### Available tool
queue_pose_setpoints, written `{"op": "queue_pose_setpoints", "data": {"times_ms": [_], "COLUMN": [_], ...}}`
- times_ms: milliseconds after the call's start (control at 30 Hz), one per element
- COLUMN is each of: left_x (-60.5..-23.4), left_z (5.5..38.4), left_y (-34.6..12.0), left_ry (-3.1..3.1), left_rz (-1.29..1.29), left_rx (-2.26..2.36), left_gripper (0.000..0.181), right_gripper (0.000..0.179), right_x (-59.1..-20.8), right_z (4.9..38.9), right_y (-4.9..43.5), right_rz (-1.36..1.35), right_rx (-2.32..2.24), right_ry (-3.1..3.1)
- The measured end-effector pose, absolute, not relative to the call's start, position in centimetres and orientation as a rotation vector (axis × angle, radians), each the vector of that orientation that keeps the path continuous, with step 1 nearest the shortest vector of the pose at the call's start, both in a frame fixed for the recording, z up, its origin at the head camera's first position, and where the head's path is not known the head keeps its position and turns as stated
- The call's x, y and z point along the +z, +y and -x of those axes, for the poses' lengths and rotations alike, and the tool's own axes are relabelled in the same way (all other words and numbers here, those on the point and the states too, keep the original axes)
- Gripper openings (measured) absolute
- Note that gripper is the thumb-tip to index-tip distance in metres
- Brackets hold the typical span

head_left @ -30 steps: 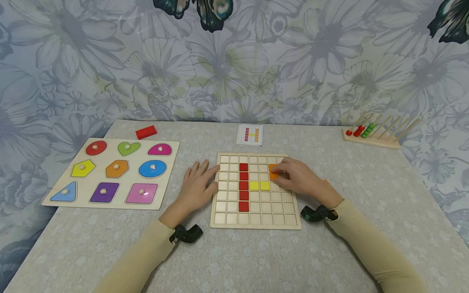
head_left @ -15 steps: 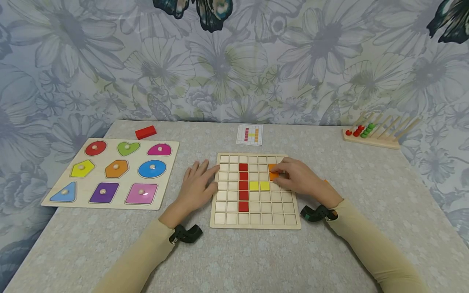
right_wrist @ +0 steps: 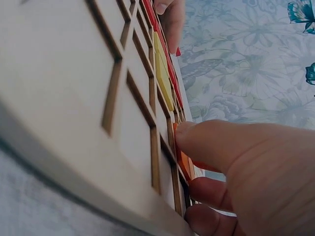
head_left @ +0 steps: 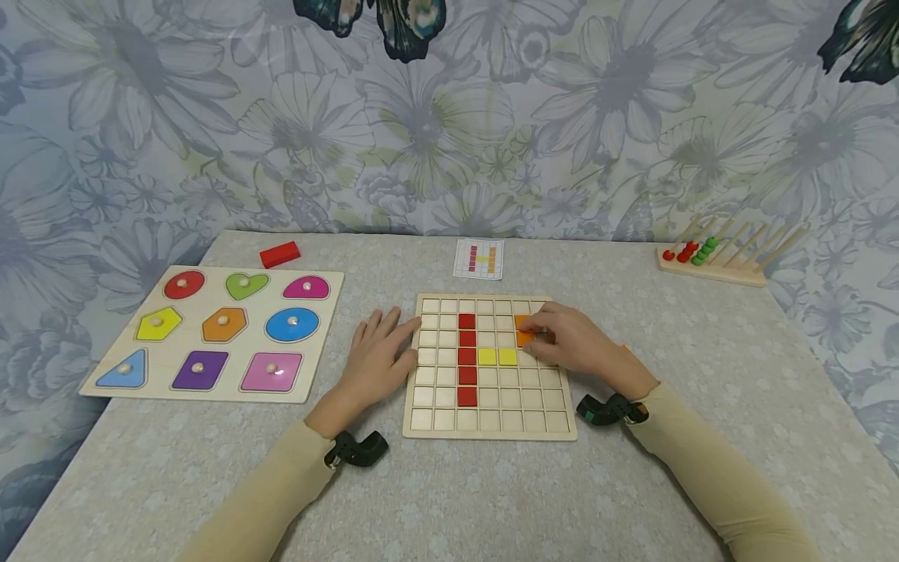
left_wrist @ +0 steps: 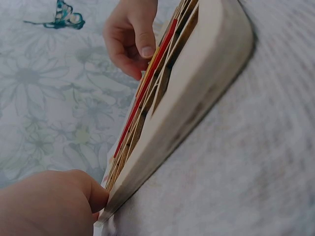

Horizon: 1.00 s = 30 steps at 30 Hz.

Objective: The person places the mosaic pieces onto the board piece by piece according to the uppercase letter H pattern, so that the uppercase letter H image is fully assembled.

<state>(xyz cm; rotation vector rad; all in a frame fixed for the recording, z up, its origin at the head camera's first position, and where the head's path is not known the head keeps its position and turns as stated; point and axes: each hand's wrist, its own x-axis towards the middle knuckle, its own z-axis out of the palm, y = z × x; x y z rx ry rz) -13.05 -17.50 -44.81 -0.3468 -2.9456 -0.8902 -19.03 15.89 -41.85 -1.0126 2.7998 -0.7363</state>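
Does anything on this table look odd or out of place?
Yes: the shape puzzle juts past the left edge of the table, so that side looks unsupported. I see nothing spilled or damaged.

Wooden grid board [head_left: 499,396] flat; red tiles [head_left: 467,356] in column, yellow pair [head_left: 488,356] beside, orange tiles [head_left: 521,339] upper right, part-hidden.

The person's right hand [head_left: 572,339] is curled into a thumb-and-fingertip pinch, while the left hand [head_left: 379,351] sits left of that grip, fingers pretty much straight, both forearms [head_left: 270,488] angled inward.
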Motion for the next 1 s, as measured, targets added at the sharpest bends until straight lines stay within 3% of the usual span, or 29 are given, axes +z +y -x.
{"op": "queue_pose_setpoints", "data": {"times_ms": [1000], "left_x": [-45.0], "left_z": [13.2], "left_y": [-17.5], "left_ry": [-2.957], "left_rz": [0.344], "left_rx": [-0.895], "left_gripper": [0.056], "right_gripper": [0.023], "right_x": [-41.8], "right_z": [18.4], "right_y": [24.5], "right_rz": [0.839], "right_rx": [-0.668], "right_ry": [3.009]}}
